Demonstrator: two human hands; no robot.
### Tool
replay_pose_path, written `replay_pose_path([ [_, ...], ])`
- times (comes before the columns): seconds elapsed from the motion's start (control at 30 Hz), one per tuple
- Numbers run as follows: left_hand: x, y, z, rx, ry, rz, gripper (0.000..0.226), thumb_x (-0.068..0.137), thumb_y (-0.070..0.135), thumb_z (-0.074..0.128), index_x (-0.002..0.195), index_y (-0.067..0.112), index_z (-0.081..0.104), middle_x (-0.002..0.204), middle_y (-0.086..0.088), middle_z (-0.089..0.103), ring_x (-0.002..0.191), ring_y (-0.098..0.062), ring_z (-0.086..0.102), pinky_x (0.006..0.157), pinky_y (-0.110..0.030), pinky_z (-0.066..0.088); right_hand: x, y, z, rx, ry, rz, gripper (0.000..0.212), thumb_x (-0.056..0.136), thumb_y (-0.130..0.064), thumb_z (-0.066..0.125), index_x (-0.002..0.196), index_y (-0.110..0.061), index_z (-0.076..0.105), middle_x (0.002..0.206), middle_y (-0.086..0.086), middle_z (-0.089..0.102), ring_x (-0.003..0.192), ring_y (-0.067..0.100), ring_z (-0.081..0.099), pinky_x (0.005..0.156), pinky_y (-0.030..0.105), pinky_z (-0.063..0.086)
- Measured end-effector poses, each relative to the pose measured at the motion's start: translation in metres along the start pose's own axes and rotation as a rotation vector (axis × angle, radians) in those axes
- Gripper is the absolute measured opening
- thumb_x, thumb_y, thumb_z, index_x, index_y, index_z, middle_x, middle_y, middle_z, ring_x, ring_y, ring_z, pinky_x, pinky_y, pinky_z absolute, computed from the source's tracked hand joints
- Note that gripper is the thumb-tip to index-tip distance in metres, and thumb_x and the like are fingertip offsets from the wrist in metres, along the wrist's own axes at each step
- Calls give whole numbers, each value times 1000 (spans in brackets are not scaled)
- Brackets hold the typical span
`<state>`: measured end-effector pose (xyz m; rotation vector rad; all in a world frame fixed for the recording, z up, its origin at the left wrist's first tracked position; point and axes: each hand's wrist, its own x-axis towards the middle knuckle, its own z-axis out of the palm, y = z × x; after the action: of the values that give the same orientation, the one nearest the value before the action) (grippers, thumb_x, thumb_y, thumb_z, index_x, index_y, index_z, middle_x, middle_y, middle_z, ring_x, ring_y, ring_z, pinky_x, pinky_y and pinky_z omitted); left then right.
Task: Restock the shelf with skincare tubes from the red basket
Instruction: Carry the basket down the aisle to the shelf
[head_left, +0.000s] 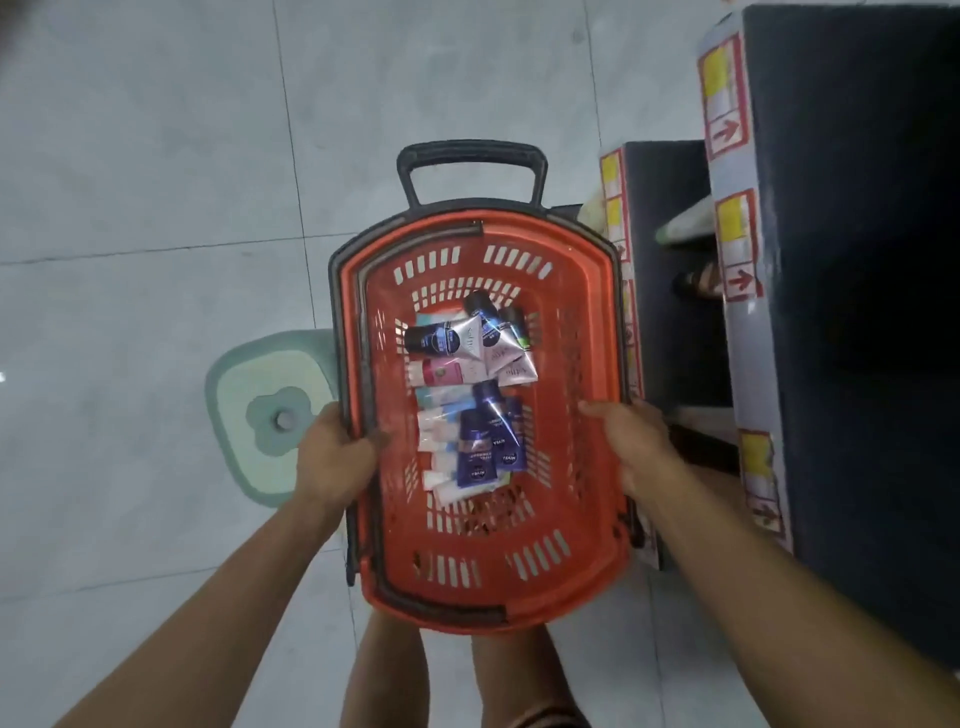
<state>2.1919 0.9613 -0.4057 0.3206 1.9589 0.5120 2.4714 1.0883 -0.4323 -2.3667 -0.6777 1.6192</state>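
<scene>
A red basket (576, 415) with black rim and a black pull handle (470, 156) is held above the floor in front of me. My left hand (335, 454) grips its left rim and my right hand (631, 441) grips its right rim. Several skincare tubes (470, 395) lie loose on the basket's floor: dark blue ones, white ones, a pink one and silvery ones. The shelf (852, 291) stands to the right, dark, with its edges facing me.
Shelf edges carry price labels (724, 98) with red arrows. A few products (685, 223) lie on a lower shelf level. A pale green stool (270, 410) stands on the grey tiled floor left of the basket. My legs show below the basket.
</scene>
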Motion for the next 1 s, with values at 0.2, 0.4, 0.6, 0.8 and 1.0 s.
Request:
replay_pose_path([
  [0.2,97,-41,49,-18,-41,-34,30,93,31,78,120,28,64,99,12,75,83,-6,75,72,-31,61,89,22,38,-34,97,-38,31,86,-16,80,117,-17,73,88,0,74,72,16,70,64,25,56],
  [0.4,153,-68,81,-85,-66,-88,42,93,27,76,132,25,58,107,6,76,89,-11,77,79,-42,65,146,41,60,-57,171,-25,32,88,-13,75,120,-12,75,99,7,76,81,24,74,77,39,64],
  [0.6,182,-73,101,-120,-64,-116,36,93,30,77,124,28,59,110,3,76,95,-19,78,88,-54,63,183,48,66,-86,138,-40,29,94,-17,70,123,-17,71,97,3,73,87,23,71,81,40,60],
  [0.8,197,-69,114,-76,-77,-115,34,94,25,76,124,28,59,110,4,74,96,-17,76,91,-52,62,210,50,65,-132,123,-63,39,93,-14,67,132,-15,68,111,7,73,90,23,69,85,42,59],
  [1.0,205,-75,124,-44,-97,-105,38,94,21,75,128,26,60,116,4,74,102,-18,75,95,-50,61,222,55,65,-244,92,-123,50,90,-19,72,138,-18,61,119,6,71,101,26,69,94,49,59],
])
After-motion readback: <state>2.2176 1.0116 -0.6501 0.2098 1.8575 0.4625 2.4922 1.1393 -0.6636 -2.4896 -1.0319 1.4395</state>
